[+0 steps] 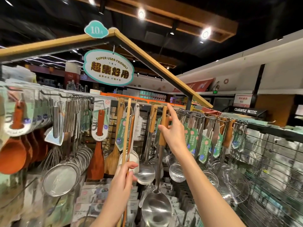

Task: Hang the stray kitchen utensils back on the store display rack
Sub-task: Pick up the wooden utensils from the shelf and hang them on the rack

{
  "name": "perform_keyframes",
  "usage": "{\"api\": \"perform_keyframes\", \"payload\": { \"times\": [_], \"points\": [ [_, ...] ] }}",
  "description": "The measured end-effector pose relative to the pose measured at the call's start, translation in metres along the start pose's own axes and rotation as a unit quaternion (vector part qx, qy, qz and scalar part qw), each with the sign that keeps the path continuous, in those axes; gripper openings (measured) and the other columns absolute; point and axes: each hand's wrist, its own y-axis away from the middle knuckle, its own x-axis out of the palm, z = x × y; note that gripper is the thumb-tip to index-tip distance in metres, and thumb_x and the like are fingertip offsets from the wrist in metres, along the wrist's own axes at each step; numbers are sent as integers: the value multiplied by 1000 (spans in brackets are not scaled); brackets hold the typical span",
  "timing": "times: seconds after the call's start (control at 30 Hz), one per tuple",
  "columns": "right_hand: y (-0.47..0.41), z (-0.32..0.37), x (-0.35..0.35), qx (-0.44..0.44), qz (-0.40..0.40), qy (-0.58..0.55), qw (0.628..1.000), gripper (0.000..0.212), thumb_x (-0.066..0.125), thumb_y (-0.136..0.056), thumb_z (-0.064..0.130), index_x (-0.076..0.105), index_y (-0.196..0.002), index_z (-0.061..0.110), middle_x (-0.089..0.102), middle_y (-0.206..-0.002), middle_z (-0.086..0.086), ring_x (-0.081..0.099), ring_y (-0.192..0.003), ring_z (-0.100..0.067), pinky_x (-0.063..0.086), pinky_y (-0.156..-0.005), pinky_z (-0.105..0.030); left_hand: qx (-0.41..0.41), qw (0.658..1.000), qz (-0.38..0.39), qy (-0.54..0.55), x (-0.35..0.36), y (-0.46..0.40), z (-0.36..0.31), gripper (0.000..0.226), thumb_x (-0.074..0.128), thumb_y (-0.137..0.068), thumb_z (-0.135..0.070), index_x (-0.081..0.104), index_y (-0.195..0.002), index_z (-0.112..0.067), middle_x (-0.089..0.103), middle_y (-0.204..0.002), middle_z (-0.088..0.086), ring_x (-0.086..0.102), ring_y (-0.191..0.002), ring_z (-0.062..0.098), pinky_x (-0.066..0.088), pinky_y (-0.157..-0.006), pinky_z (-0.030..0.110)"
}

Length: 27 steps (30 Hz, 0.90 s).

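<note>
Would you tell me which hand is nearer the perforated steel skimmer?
Right. The right hand is above the perforated steel skimmer; the left hand grips long wooden chopsticks further left.
</note>
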Motion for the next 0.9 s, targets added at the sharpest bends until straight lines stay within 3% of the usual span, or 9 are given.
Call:
{"api": "perform_keyframes", "payload": {
  "times": [0.1,0.2,0.3,0.47,0.53,0.63,0.73,0.83,0.9],
  "points": [
    [-10,-9,9,30,23,-11,999,83,65,-85,4,24,-137,54,52,-131,-1,60,-98,-21,56,-85,-44,2,1000,3,0,0,-1,1,27,37,-98,-15,51,-99,-39,55,-91,-2,56,-75,-2,43,-70,18],
    [-22,-18,18,43,24,-12,999,81,64,-86,3,25,-138,52,54,-127,-2,61,-92,-10,55,-74,-30,8,1000,2,-5,-1,-3,1,28,37,-98,-15,49,-98,-40,56,-87,-1,55,-75,0,42,-66,12],
    [-33,-23,26,51,38,16,998,78,60,-88,2,24,-140,48,57,-124,-8,60,-89,-14,56,-83,-44,13,1000,-4,-2,-2,-7,1,30,37,-98,-11,49,-95,-38,54,-90,1,54,-71,-6,40,-62,7],
    [-27,-25,23,42,55,48,996,91,59,-88,1,5,-142,52,47,-137,-6,60,-97,-14,57,-70,-33,16,1000,-7,8,-6,-8,4,27,37,-98,-10,48,-91,-34,51,-87,0,50,-64,-9,38,-61,8],
    [-15,-25,18,33,-7,38,999,79,59,-87,2,17,-143,39,41,-141,-6,54,-106,-16,53,-83,-38,13,1000,-8,18,-7,-5,5,26,37,-98,-10,47,-89,-32,49,-84,0,48,-64,-7,37,-63,9],
    [6,-18,8,7,-57,41,998,32,56,-91,9,47,-120,17,49,-122,-5,54,-87,-11,50,-83,-36,10,999,-11,46,-7,-2,5,28,37,-97,-8,41,-87,-33,50,-85,2,47,-64,-2,40,-69,16],
    [25,8,4,4,31,-11,999,10,54,-93,12,57,-102,15,60,-103,-5,59,-81,-13,56,-67,-25,5,993,1,117,-9,-1,5,29,40,-96,-6,31,-85,-32,53,-101,2,49,-64,1,45,-62,20],
    [33,40,15,22,178,-54,982,34,55,-94,22,50,-126,15,57,-110,0,61,-96,-13,58,-75,-26,-8,988,16,151,-11,-2,7,31,44,-96,-9,29,-85,-34,56,-102,4,51,-64,2,45,-57,18],
    [34,56,26,39,205,-70,976,47,55,-93,25,41,-137,14,54,-113,0,60,-102,-15,56,-83,-31,-22,987,7,158,-12,-2,8,30,45,-96,-11,28,-86,-34,55,-93,7,53,-65,4,45,-59,21]
  ]
}}
